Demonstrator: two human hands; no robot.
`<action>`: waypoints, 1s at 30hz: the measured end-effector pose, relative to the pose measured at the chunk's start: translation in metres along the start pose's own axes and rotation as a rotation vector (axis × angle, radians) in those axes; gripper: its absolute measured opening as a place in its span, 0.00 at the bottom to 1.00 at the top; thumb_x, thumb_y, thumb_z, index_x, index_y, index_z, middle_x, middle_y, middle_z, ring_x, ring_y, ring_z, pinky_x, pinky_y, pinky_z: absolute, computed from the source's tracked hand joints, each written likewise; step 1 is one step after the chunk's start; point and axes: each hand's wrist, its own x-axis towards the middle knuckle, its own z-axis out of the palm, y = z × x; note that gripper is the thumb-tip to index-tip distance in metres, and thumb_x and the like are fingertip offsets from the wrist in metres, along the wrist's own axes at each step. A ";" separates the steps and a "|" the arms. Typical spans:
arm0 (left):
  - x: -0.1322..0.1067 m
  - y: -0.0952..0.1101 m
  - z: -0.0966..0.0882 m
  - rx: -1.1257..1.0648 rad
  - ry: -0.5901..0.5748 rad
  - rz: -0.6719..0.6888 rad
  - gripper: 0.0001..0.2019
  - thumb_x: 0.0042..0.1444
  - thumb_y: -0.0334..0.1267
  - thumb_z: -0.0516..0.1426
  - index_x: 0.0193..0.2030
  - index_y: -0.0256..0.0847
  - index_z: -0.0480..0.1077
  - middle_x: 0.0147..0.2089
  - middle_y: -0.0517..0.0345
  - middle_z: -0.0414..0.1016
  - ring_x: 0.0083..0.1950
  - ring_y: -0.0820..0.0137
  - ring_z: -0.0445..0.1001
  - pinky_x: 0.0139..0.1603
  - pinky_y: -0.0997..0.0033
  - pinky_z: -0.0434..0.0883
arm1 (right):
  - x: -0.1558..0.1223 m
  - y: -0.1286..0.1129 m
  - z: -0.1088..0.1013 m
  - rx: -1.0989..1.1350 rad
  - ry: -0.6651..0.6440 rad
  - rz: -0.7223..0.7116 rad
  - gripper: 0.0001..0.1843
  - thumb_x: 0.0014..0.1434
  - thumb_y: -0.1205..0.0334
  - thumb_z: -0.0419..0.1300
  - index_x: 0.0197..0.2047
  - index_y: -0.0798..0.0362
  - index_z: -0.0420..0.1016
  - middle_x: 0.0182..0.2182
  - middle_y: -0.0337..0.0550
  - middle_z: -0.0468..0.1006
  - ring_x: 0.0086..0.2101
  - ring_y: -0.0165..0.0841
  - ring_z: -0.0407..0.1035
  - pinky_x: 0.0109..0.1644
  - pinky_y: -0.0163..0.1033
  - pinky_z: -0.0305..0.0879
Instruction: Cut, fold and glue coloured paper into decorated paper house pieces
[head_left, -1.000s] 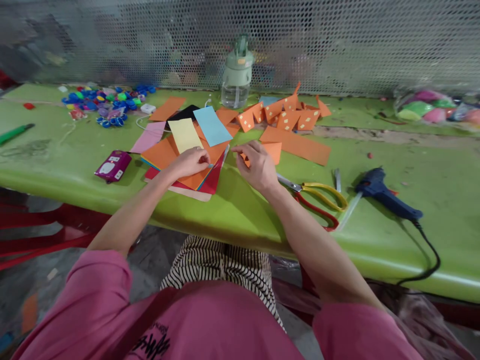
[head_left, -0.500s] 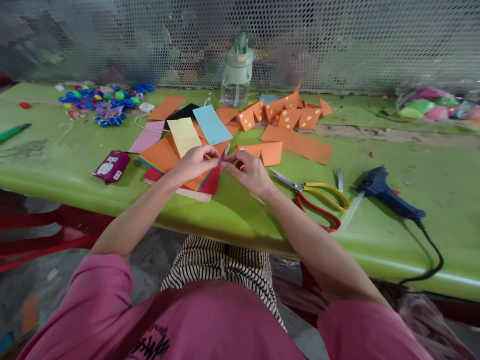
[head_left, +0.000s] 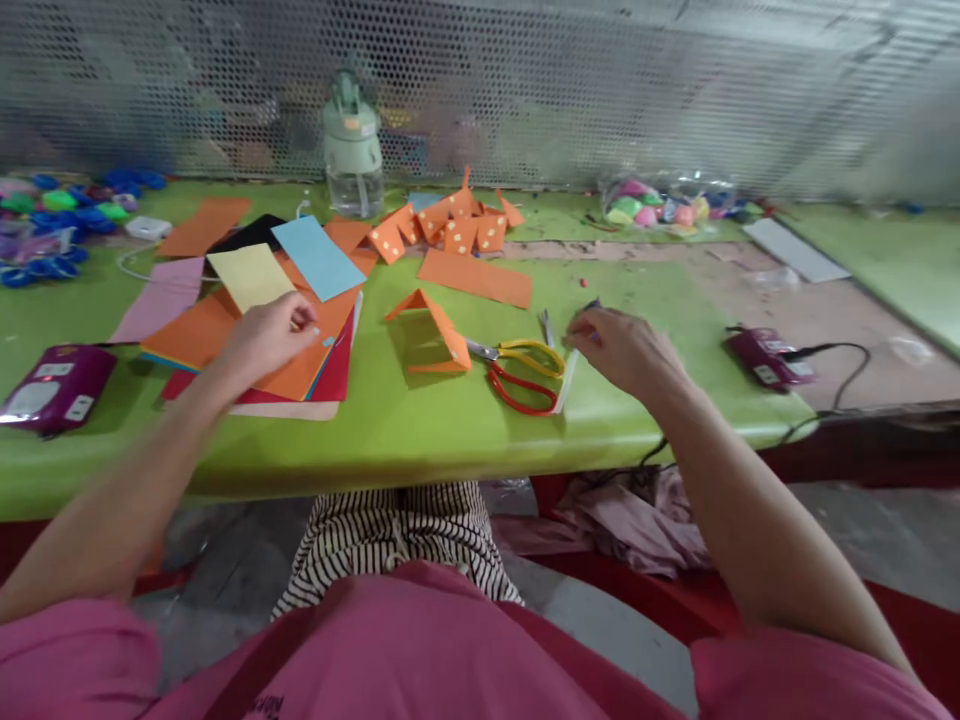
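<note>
— Where is our glue gun (head_left: 592, 304)?
— Inside our right hand (head_left: 626, 348), fingers curled round its blue plastic. Our left hand (head_left: 264, 338) presses closed fingers on the flat paper stack (head_left: 191, 335).

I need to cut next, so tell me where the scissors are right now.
Head view: the scissors lie on the green table, right of centre, between the folded orange paper and the right hand.
</note>
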 end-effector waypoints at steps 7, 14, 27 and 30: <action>0.002 0.011 0.006 0.178 0.144 0.186 0.09 0.61 0.35 0.50 0.35 0.45 0.71 0.38 0.51 0.74 0.53 0.53 0.71 0.62 0.49 0.64 | -0.024 -0.024 0.022 0.212 0.056 -0.222 0.15 0.62 0.58 0.60 0.51 0.50 0.77 0.41 0.49 0.82 0.36 0.39 0.76 0.38 0.42 0.70; -0.016 0.091 0.054 -0.034 -0.045 0.354 0.07 0.64 0.39 0.56 0.44 0.41 0.74 0.48 0.50 0.78 0.48 0.61 0.76 0.53 0.58 0.71 | -0.009 -0.035 0.018 0.143 0.119 -0.182 0.17 0.63 0.59 0.55 0.53 0.49 0.76 0.46 0.52 0.81 0.43 0.44 0.76 0.45 0.48 0.71; -0.008 0.086 0.044 -0.254 -0.312 0.323 0.10 0.60 0.43 0.55 0.47 0.44 0.68 0.42 0.55 0.80 0.43 0.65 0.78 0.42 0.66 0.70 | -0.003 0.072 0.042 0.043 0.108 0.078 0.25 0.46 0.62 0.64 0.50 0.54 0.77 0.43 0.57 0.82 0.41 0.50 0.76 0.46 0.53 0.71; -0.003 0.065 0.031 -0.338 -0.377 0.346 0.13 0.59 0.43 0.54 0.49 0.44 0.68 0.46 0.55 0.79 0.46 0.66 0.77 0.46 0.66 0.71 | -0.004 0.064 0.029 0.115 0.195 0.113 0.18 0.48 0.61 0.65 0.44 0.54 0.78 0.35 0.58 0.82 0.35 0.50 0.77 0.39 0.52 0.71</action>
